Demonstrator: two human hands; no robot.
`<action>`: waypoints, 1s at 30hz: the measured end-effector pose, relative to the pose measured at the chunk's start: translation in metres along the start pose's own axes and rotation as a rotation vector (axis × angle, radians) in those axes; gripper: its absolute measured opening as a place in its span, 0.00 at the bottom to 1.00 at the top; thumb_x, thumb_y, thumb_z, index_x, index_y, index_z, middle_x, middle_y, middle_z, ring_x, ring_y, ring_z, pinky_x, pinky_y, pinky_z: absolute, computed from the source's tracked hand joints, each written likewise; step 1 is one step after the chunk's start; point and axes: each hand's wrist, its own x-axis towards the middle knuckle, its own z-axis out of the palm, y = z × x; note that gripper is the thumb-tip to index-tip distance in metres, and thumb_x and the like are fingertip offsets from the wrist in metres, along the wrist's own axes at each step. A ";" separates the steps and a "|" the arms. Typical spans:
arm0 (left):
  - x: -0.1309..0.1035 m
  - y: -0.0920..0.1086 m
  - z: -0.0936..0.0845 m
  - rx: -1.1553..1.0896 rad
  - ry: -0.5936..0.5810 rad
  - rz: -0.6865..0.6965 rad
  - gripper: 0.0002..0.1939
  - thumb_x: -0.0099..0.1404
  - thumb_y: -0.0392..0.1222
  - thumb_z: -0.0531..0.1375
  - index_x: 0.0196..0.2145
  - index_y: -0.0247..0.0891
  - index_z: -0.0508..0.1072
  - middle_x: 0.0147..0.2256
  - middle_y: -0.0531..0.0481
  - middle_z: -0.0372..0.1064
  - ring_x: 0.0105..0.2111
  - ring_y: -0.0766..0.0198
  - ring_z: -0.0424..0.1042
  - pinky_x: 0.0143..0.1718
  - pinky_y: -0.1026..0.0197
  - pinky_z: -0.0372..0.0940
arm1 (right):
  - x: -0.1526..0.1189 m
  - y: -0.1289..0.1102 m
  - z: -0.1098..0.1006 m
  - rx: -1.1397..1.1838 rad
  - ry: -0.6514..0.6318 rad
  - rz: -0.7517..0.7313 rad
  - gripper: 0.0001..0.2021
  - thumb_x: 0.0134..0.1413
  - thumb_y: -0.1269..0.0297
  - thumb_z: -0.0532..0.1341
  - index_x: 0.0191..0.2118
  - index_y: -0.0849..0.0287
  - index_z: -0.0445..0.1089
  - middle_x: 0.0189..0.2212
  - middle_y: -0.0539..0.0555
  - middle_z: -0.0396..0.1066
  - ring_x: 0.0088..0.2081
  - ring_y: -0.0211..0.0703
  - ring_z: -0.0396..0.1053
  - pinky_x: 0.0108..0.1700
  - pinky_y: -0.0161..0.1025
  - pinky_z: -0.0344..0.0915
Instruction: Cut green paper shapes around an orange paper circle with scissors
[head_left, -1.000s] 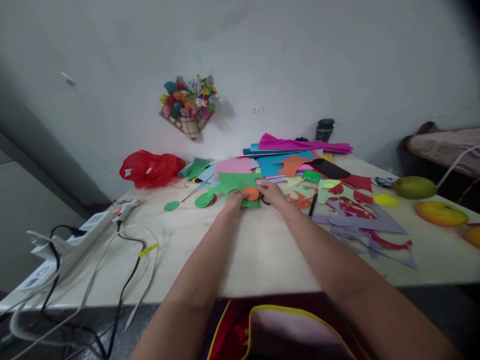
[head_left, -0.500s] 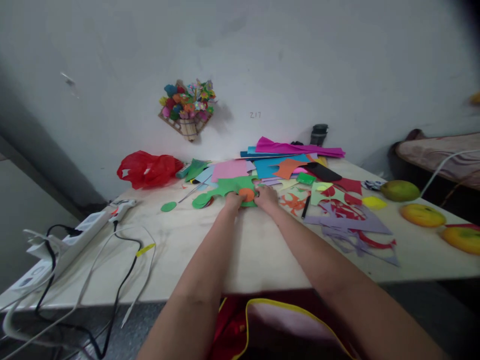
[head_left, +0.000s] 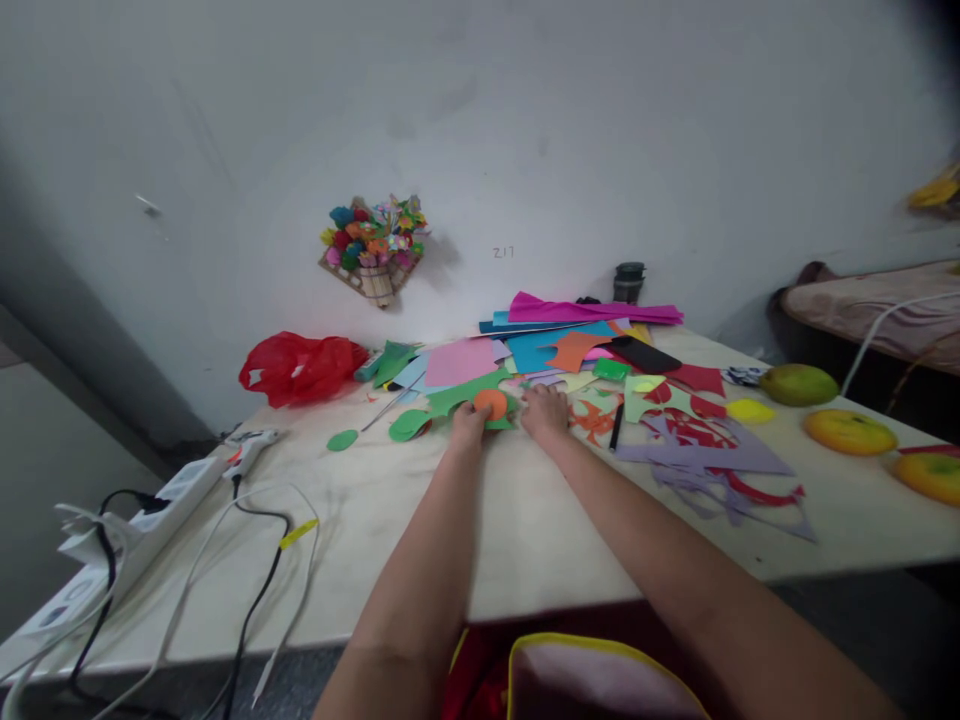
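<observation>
An orange paper circle (head_left: 491, 404) lies over a cut-out green sheet (head_left: 448, 399) at the middle of the table. My left hand (head_left: 469, 420) has its fingers closed on the sheet and circle at their near left edge. Just right of the green sheet, my right hand (head_left: 544, 412) rests low over the paper scraps with bent fingers; whether it holds anything is too small to tell. Left of my left hand lie stacked green circles (head_left: 409, 425) and a single green circle (head_left: 342, 440).
A red plastic bag (head_left: 304, 368) sits at the back left, a power strip (head_left: 142, 530) with cables at the left. Coloured papers (head_left: 461, 362), a black phone (head_left: 642, 354), a black pen (head_left: 616, 428), purple scraps (head_left: 701, 458) and mangoes (head_left: 849, 432) lie rightward.
My right hand has moved off the green sheet's right edge, slightly to the right. The whole view has shifted, with the table lower in the picture.
</observation>
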 end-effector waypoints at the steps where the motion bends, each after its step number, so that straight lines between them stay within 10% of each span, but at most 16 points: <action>1: -0.001 0.001 0.000 -0.020 0.006 -0.005 0.18 0.43 0.40 0.72 0.27 0.36 0.66 0.22 0.55 0.66 0.24 0.65 0.69 0.28 0.63 0.64 | 0.000 0.001 -0.001 0.029 0.028 -0.009 0.17 0.56 0.72 0.57 0.48 0.60 0.77 0.50 0.62 0.73 0.54 0.54 0.65 0.53 0.45 0.56; 8: -0.003 0.003 0.004 -0.169 0.016 0.013 0.21 0.41 0.36 0.74 0.21 0.37 0.62 0.22 0.54 0.67 0.25 0.67 0.69 0.31 0.64 0.65 | -0.004 0.001 -0.008 0.358 -0.004 0.017 0.12 0.56 0.69 0.55 0.37 0.57 0.78 0.34 0.56 0.78 0.40 0.48 0.73 0.41 0.38 0.62; 15: -0.008 0.007 0.006 -0.227 -0.037 -0.053 0.19 0.44 0.33 0.73 0.21 0.36 0.63 0.22 0.53 0.69 0.25 0.66 0.71 0.33 0.62 0.67 | -0.001 -0.002 -0.001 1.078 -0.180 0.247 0.16 0.51 0.54 0.59 0.19 0.56 0.62 0.17 0.47 0.59 0.20 0.37 0.58 0.23 0.35 0.57; 23: -0.006 0.008 0.004 -0.133 -0.088 -0.071 0.15 0.45 0.36 0.75 0.22 0.33 0.71 0.21 0.51 0.70 0.22 0.69 0.68 0.26 0.67 0.62 | 0.003 0.003 0.007 1.081 -0.141 0.298 0.19 0.35 0.47 0.67 0.18 0.55 0.60 0.13 0.42 0.47 0.19 0.33 0.45 0.22 0.35 0.43; 30: -0.008 0.014 0.010 -0.335 0.037 -0.142 0.07 0.66 0.36 0.63 0.30 0.34 0.72 0.27 0.51 0.73 0.24 0.72 0.70 0.29 0.69 0.65 | -0.001 -0.001 -0.002 1.104 -0.148 0.321 0.19 0.32 0.50 0.68 0.17 0.55 0.58 0.12 0.41 0.46 0.18 0.32 0.43 0.21 0.35 0.40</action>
